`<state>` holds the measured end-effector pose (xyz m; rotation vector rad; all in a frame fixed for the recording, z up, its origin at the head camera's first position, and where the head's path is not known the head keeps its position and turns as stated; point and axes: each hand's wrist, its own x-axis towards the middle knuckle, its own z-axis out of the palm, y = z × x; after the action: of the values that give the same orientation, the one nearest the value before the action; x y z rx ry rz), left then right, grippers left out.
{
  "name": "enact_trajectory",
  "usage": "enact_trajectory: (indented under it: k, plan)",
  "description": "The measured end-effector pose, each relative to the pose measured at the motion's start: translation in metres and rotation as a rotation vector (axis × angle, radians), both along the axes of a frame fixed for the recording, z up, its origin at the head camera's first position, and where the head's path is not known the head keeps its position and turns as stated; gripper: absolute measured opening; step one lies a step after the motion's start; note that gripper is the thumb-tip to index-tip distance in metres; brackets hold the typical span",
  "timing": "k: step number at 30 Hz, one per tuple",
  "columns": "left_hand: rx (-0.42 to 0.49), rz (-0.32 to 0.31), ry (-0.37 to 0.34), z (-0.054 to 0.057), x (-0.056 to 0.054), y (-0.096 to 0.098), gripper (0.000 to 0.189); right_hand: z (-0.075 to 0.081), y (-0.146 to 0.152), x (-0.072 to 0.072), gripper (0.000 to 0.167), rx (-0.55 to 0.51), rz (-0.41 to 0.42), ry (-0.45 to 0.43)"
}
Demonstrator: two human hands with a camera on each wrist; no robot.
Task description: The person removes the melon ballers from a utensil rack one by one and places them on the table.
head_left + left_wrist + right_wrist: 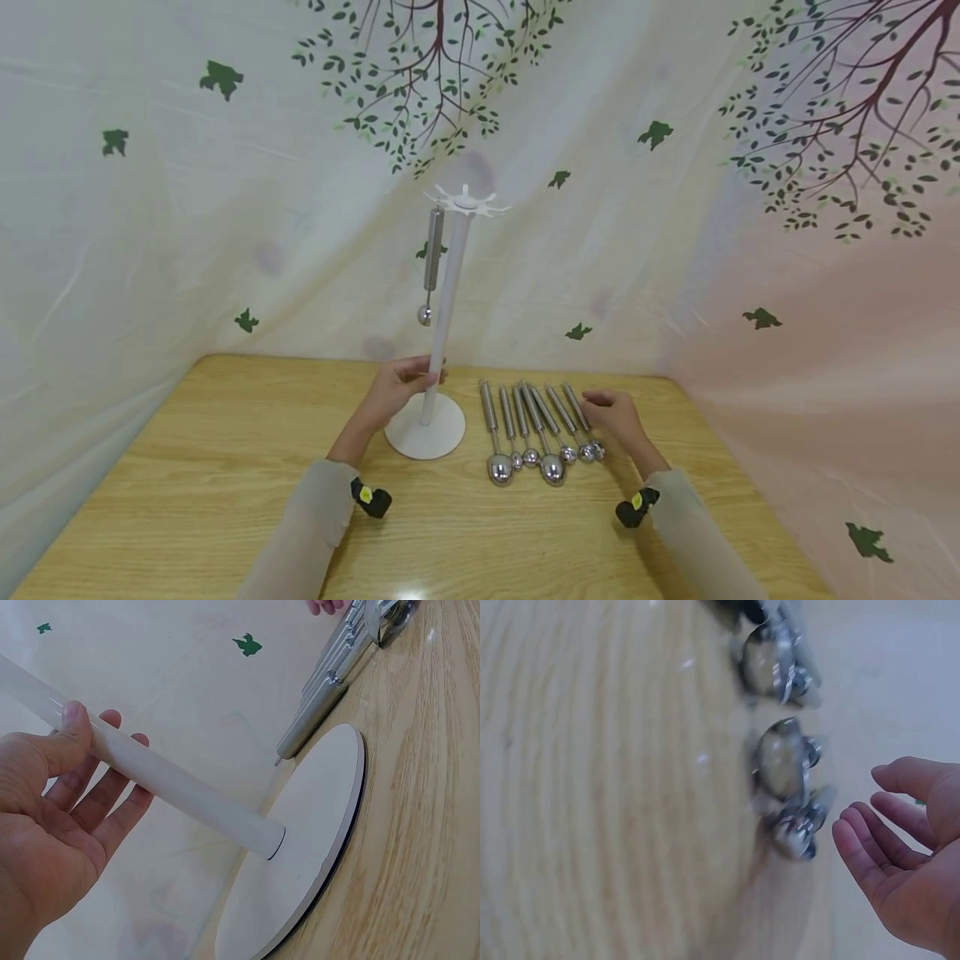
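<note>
My left hand (392, 392) grips the white pole (176, 787) of an upright stand low down, thumb on one side and fingers on the other. Below it the round white base (423, 443) rests flat on the table. A steel scoop (432, 254) with a small round bowl hangs from the left side of the stand's pronged top (467, 201). Several steel scoops (500, 468) lie in a row to the right, bowls towards me. Beside the rightmost handle (575, 404) is my right hand (617, 417), its fingers (862, 859) loosely bent with nothing between them.
The wooden table (225, 492) ends at a pale cloth backdrop (322, 275) printed with branches and green leaves. Both of my wrists carry small black cameras (371, 498).
</note>
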<state>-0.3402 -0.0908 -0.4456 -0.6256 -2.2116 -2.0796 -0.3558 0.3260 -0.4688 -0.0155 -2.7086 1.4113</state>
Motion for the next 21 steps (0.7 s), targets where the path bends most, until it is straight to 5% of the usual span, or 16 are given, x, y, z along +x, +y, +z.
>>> enact_trajectory:
  k: [7,21]
  plan:
    - [0.027,0.023,0.004,-0.003,-0.002,0.002,0.032,0.027,-0.023,0.001,0.035,-0.063,0.076,0.089]
    - [0.059,0.112,-0.029,-0.001,-0.003,0.003,0.032,0.108,-0.111,0.014,0.033,-0.134,0.3,0.3]
